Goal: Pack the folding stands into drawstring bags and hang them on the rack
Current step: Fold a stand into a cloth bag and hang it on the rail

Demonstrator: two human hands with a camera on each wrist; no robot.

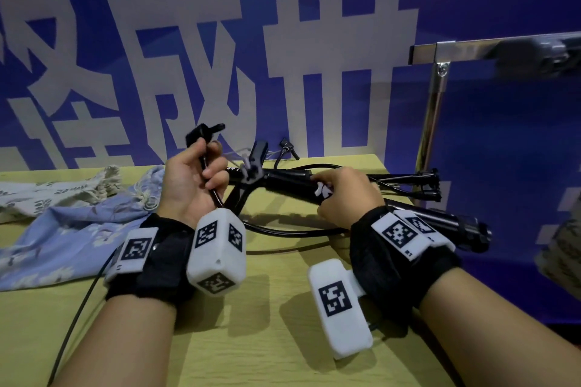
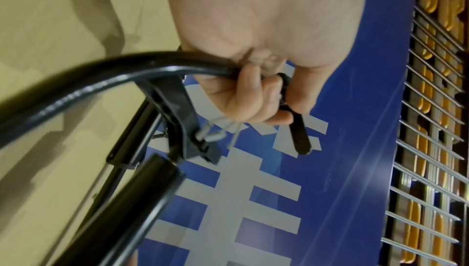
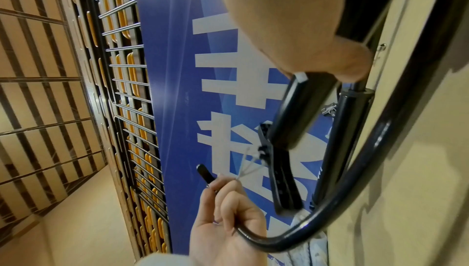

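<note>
A black folding stand (image 1: 286,178) lies across the yellow table (image 1: 251,342). My right hand (image 1: 342,195) grips its thick tube (image 3: 299,113) near the middle, thumb on top. My left hand (image 1: 191,179) is raised above the table and holds the stand's bent gooseneck arm (image 2: 121,69), with the arm's black clip end (image 1: 204,132) sticking up past the fingers (image 2: 253,97). Thin white strings (image 3: 248,168) run from that hand to a clamp (image 1: 256,157) on the stand. A blue floral drawstring bag (image 1: 72,229) lies crumpled at the left.
A pale floral bag (image 1: 56,192) lies behind the blue one. A second folded black stand (image 1: 440,226) rests at the table's right edge. The chrome rack (image 1: 435,97) stands at the right, with patterned cloth (image 1: 559,248) below it. A blue banner wall is close behind.
</note>
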